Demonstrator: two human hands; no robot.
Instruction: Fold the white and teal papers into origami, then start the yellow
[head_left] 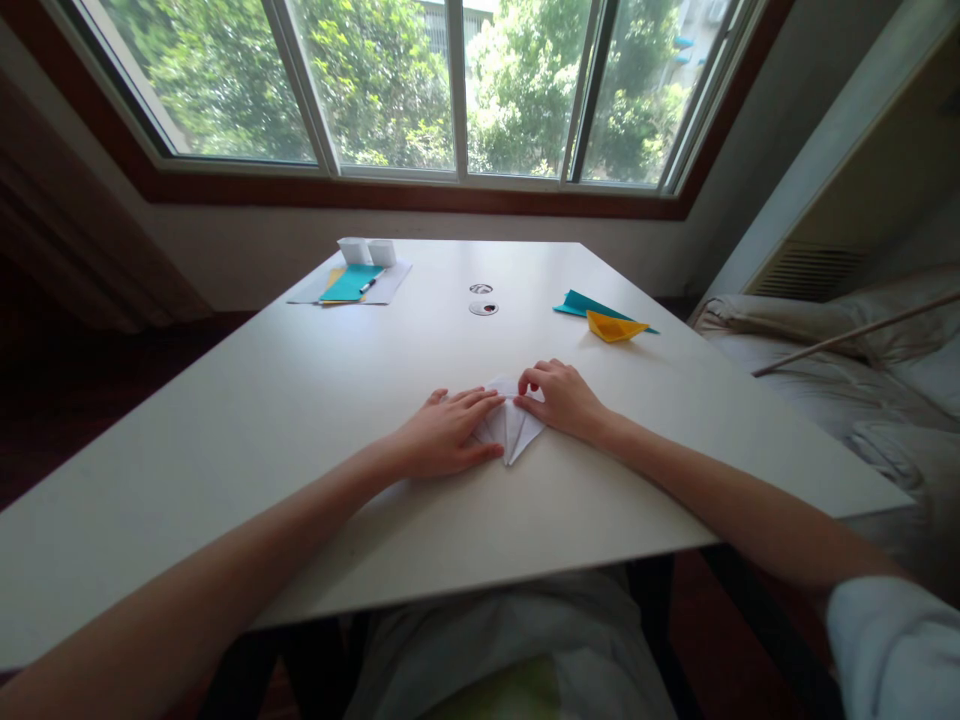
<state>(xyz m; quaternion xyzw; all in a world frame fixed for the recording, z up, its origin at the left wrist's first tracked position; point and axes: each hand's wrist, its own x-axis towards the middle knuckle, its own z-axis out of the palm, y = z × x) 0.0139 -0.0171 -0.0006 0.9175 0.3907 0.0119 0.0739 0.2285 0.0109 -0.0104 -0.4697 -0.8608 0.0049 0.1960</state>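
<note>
Pale sleeve (896,650) sits right of the folded white paper (513,432), which lies on the tabletop (247,420). Left hand (448,435) released, spread flat over paper's left part; right hand (562,398) pinches its right part. Yellow boat (613,327) beyond it, rightward.

Matt paper on a smooth, softly glossy tabletop (247,420)

The folded white paper (517,428), near centre, looks matt and creased — as does the teal folded paper (589,302), far right. Beyond, the brown window frame (420,198) resembles wood, the panes (382,85) clear glass; the sleeve (896,640), near right, is matt cloth.
</note>
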